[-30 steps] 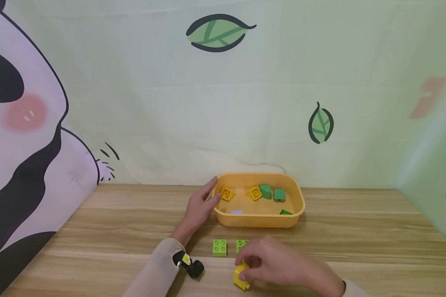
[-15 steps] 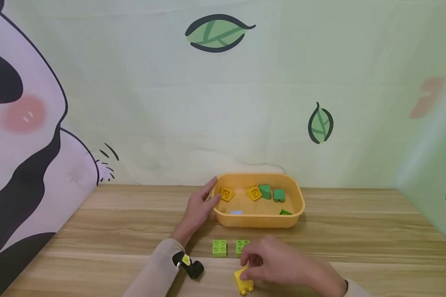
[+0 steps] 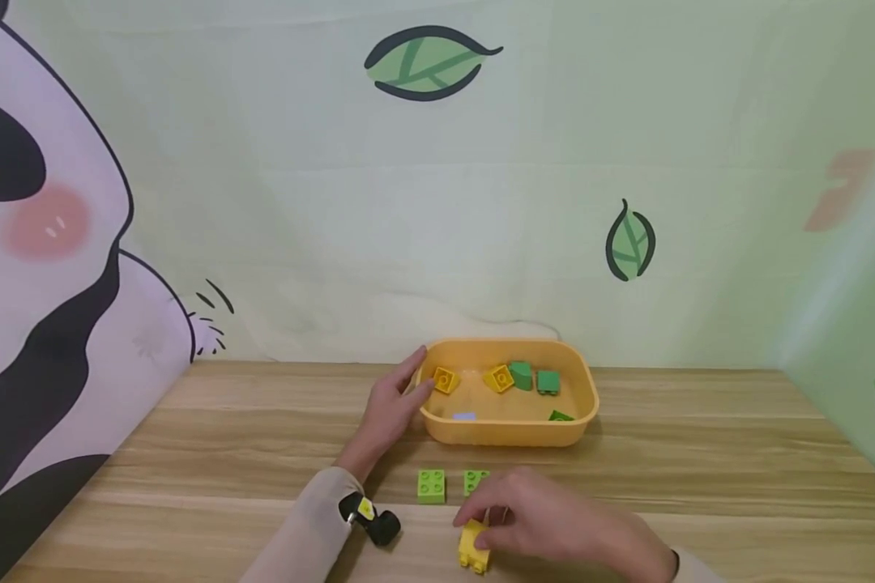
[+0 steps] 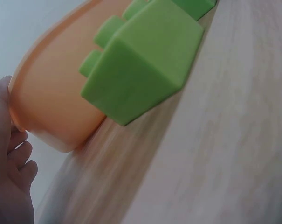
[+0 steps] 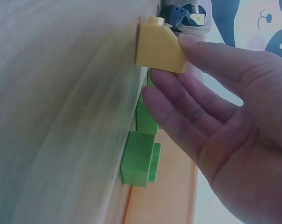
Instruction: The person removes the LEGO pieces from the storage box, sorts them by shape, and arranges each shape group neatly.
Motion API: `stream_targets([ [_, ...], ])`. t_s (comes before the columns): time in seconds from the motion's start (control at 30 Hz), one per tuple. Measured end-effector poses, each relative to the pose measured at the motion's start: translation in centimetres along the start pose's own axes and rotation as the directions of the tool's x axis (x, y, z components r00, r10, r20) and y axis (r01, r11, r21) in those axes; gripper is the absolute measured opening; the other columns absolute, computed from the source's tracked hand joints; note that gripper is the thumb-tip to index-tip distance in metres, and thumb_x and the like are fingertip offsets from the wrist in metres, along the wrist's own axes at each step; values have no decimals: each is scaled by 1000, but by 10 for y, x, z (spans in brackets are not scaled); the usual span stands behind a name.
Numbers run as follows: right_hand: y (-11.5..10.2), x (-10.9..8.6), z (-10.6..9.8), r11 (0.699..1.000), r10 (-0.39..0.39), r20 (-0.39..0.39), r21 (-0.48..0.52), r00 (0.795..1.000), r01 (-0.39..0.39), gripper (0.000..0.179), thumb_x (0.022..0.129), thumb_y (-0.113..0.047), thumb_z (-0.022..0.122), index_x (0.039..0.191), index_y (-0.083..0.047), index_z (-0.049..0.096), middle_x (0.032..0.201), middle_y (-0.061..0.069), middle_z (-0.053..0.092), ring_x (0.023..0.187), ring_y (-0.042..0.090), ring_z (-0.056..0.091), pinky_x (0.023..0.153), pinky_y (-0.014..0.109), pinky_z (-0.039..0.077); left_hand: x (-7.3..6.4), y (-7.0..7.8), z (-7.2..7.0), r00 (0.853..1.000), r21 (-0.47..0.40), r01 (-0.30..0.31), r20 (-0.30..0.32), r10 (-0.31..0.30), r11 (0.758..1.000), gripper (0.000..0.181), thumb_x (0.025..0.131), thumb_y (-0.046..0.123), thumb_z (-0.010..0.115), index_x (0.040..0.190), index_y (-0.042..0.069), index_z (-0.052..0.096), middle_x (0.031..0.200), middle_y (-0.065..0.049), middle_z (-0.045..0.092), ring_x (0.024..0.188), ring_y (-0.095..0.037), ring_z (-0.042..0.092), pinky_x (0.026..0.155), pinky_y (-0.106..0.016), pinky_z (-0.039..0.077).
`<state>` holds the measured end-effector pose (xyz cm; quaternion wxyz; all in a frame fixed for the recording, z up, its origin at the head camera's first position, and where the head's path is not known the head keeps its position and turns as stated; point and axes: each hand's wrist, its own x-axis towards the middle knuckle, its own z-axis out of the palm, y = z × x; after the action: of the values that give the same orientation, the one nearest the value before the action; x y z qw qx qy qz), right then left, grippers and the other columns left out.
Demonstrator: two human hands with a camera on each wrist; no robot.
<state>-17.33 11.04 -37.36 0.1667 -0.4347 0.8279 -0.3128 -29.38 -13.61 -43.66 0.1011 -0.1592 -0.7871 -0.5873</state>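
My right hand (image 3: pixel 532 518) pinches a yellow sloped building brick (image 3: pixel 473 546) near the front of the table. In the right wrist view the thumb is at the slanted face of the brick and the fingers are on its opposite side; a stud points away from the palm. At the back, my left hand (image 3: pixel 392 409) grips the left end of an orange-yellow plastic tub (image 3: pixel 506 435), thumb over the rim and fingers outside. Between tub and right hand lie two light green bricks, the left one (image 3: pixel 431 487) with studs up, the right one (image 3: pixel 475 482) partly hidden behind the right hand.
Inside the tub are two yellow bricks (image 3: pixel 445 380), several green bricks (image 3: pixel 548 382) and a pale blue piece (image 3: pixel 464 416). A black wrist camera (image 3: pixel 379 525) sits at the left sleeve. Behind the wooden table (image 3: pixel 700 453) hangs a printed cloth (image 3: pixel 525 202).
The yellow brick has been turned about in my right hand's fingers, its studs swinging round towards the front edge. My left hand, the tub and the green bricks stay where they were.
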Motion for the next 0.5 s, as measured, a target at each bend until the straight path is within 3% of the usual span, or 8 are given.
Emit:
stream_targets([
  [0.27, 6, -2, 0, 998, 20, -35, 63, 999, -18, 14, 100, -16, 76, 113, -17, 79, 104, -19, 70, 90, -2, 62, 83, 22, 58, 0, 1, 0, 1000, 5, 2, 0, -2, 1000, 58, 104, 13, 64, 158, -1, 47, 164, -13, 44, 154, -30, 35, 126, -48, 28],
  [0.5, 9, -3, -1, 975, 106, -35, 201, 994, -96, 13, 95, -16, 81, 107, -19, 78, 100, -15, 72, 86, 3, 65, 78, 23, 58, 0, 2, 0, 1000, 21, 9, -1, -9, 1000, 58, 104, 13, 64, 158, 0, 47, 164, -12, 44, 154, -29, 36, 126, -48, 29],
])
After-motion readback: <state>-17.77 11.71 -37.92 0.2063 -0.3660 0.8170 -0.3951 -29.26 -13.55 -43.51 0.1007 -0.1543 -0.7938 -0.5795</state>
